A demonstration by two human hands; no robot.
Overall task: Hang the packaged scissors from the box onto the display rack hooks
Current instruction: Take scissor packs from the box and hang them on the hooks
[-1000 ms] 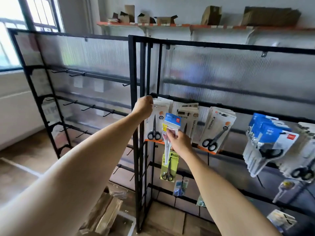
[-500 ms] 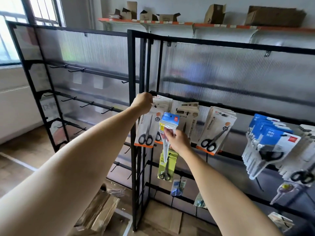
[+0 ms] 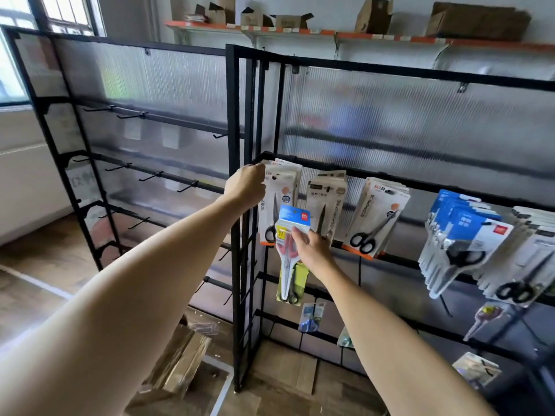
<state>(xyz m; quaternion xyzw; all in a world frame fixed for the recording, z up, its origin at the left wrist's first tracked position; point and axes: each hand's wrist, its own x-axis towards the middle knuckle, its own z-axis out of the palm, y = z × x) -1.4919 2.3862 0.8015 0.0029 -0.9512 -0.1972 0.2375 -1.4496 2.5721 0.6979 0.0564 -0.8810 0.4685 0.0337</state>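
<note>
My left hand [image 3: 247, 187] grips the top of a white scissors pack [image 3: 277, 202] at the leftmost hook of the black display rack [image 3: 420, 187]. Just below and in front of it, my right hand [image 3: 310, 247] pinches a blue-topped pack with red-handled scissors [image 3: 289, 235]. Two more bunches of white scissors packs [image 3: 327, 202] [image 3: 375, 217] hang to the right on the same bar. The hook itself is hidden behind the packs and my left hand.
Blue-topped packs [image 3: 462, 235] and white packs [image 3: 525, 259] hang at the right. Smaller packs [image 3: 292, 283] [image 3: 312, 316] hang on lower bars. A second rack [image 3: 135, 163] with bare hooks stands to the left. Flattened cardboard [image 3: 180, 361] lies on the wooden floor.
My left hand has lifted the white pack up against the bunch at the leftmost hook. My right hand still holds the blue-topped pack, now a little to the right.
</note>
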